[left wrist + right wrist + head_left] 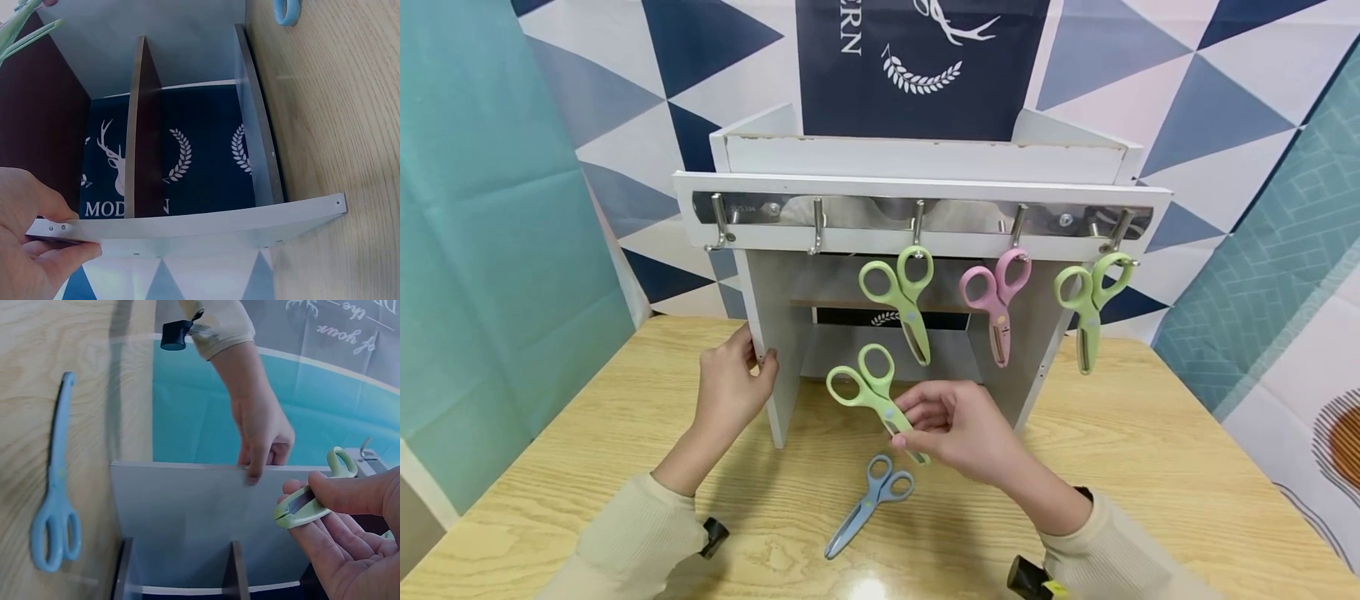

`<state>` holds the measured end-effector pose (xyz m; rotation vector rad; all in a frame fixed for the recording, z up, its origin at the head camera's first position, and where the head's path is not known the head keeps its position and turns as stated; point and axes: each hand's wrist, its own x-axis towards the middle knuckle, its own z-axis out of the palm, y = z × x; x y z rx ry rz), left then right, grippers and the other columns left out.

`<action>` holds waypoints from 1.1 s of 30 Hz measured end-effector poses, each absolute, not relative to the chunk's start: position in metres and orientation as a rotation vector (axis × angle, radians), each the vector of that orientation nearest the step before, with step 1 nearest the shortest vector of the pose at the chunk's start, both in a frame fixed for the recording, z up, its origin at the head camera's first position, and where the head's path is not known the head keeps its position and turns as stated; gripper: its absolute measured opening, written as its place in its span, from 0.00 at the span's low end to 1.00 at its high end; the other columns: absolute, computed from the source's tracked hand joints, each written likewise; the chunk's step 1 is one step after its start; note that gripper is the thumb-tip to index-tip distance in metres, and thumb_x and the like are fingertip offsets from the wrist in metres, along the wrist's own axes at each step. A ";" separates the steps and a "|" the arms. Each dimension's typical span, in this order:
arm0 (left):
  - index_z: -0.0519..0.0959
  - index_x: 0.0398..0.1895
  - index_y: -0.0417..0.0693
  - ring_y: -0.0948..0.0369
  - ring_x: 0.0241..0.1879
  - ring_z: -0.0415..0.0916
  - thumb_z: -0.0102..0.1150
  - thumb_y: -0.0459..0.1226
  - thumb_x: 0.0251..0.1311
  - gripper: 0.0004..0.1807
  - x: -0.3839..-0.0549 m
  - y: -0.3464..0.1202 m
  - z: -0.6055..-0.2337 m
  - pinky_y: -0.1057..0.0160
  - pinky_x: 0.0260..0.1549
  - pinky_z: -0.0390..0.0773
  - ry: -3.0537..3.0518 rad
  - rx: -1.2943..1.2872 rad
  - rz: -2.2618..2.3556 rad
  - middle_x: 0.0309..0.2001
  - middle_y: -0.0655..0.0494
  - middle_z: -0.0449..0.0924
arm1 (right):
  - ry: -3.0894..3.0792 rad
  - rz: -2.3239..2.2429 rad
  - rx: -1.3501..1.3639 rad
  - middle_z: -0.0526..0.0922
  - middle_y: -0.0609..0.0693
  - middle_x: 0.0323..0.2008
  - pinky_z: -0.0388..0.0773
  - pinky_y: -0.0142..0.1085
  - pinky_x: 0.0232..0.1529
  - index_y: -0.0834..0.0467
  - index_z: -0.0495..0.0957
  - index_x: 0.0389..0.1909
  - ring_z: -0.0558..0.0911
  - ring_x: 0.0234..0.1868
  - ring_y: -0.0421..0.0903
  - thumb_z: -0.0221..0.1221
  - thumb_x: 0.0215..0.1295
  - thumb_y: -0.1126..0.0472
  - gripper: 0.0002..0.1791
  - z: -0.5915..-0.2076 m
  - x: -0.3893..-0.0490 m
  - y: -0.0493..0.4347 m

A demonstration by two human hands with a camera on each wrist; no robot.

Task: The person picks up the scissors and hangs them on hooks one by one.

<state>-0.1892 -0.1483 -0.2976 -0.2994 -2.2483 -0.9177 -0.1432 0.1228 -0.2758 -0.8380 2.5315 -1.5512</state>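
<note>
My right hand [966, 429] pinches a pair of green scissors [880, 402] by the blade end, with the finger loops pointing up and to the left. In the right wrist view the thumb lies over the green blades [302, 515], fingers beneath. My left hand [733, 379] grips the front edge of the white rack's left side panel [778, 367]; the left wrist view shows thumb and fingers on either side of that panel [187, 232]. Blue scissors [867, 507] lie on the table below the right hand, their loops towards the rack.
A metal hook rail [865, 210] runs across the rack's top. From its hooks hang green scissors [904, 298], pink scissors [997, 308] and another green pair [1092, 304] at right. Two left hooks [817, 227] are bare. The wooden table [625, 400] extends around the rack.
</note>
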 end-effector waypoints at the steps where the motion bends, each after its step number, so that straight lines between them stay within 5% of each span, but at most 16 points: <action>1: 0.78 0.39 0.29 0.44 0.36 0.86 0.55 0.26 0.54 0.10 -0.189 -0.148 -0.298 0.48 0.35 0.85 -2.245 -0.301 -0.914 0.33 0.35 0.85 | 2.526 -1.558 -0.841 0.88 0.60 0.30 0.82 0.28 0.30 0.67 0.81 0.37 0.86 0.29 0.35 0.68 0.51 0.67 0.12 -0.274 -0.144 0.121; 33: 0.78 0.37 0.30 0.45 0.35 0.86 0.55 0.26 0.53 0.09 -0.191 -0.149 -0.298 0.49 0.36 0.85 -2.250 -0.297 -0.916 0.30 0.37 0.85 | 2.473 -1.633 -0.908 0.88 0.61 0.33 0.85 0.31 0.35 0.68 0.81 0.40 0.88 0.32 0.40 0.67 0.52 0.71 0.13 -0.233 -0.148 0.100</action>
